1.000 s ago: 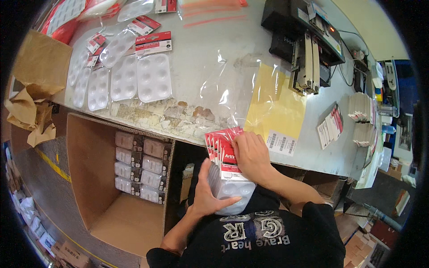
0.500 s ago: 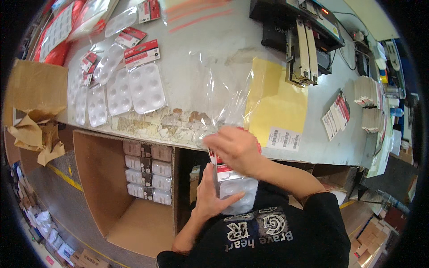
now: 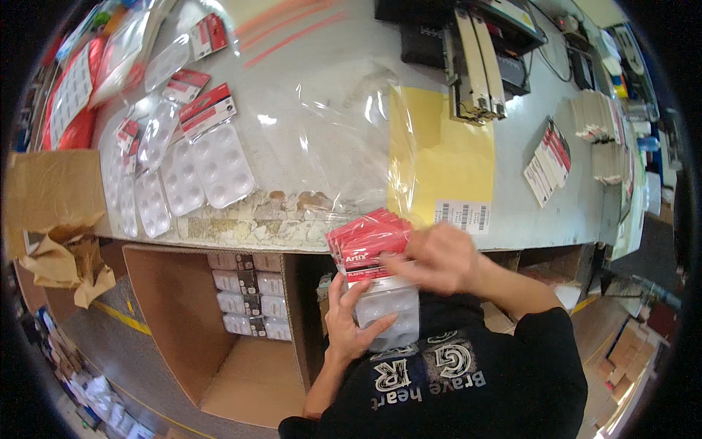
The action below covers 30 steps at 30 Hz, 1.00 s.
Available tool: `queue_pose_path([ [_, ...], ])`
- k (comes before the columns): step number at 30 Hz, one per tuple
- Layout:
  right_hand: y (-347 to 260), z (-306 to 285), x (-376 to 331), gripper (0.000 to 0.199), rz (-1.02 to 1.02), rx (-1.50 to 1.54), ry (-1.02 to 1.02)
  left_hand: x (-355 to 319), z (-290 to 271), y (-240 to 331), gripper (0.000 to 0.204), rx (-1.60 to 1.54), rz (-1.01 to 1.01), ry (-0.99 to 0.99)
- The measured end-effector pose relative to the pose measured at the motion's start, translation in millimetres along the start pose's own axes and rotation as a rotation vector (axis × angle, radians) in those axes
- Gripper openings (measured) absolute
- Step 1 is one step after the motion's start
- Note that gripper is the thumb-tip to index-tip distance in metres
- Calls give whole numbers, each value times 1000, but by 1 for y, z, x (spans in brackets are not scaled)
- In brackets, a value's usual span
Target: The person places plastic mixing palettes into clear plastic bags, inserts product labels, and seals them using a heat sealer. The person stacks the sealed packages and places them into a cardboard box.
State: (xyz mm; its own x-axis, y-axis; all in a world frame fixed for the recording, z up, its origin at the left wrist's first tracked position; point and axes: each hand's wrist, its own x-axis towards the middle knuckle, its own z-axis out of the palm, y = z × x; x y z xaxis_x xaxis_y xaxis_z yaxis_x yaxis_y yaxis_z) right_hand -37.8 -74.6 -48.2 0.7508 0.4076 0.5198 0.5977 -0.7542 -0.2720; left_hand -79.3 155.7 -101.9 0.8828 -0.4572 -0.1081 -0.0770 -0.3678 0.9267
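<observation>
Right of the open carton (image 3: 175,314), the left hand (image 3: 349,318) holds a stack of carded palettes (image 3: 401,304); the right hand (image 3: 446,260) blurs, grip indeterminable. Bundles (image 3: 231,302) stand inside the carton; loose palettes (image 3: 223,167) lie unbundled beyond it.

One held palette stack (image 3: 404,314), one yellow sheet (image 3: 442,157), one black machine (image 3: 468,66).

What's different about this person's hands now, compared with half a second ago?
The right hand, which lay across the tops of the red header cards, has moved down and right over their right side, uncovering more; blur hides whether it grips them. The left hand still holds the stack of white trays. Other trays lie on the table as before; only the camera's view shifted.
</observation>
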Motion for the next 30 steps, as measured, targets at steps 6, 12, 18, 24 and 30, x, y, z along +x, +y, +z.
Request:
queue_pose_path([
  [6,-14,6,-14,31,23,177,9,-2,6,-2,89,-61,-19,12],
  [12,-37,29,-13,32,193,218,-154,-11,5,-10,116,-200,-35,-13],
  [18,-35,13,-8,17,-179,212,-255,0,-2,-7,82,5,112,-15],
  [24,8,9,-21,26,83,-156,-90,2,3,-7,74,-173,-31,32],
  [30,16,24,-58,22,463,-68,-79,-5,9,-13,76,-298,-114,46],
])
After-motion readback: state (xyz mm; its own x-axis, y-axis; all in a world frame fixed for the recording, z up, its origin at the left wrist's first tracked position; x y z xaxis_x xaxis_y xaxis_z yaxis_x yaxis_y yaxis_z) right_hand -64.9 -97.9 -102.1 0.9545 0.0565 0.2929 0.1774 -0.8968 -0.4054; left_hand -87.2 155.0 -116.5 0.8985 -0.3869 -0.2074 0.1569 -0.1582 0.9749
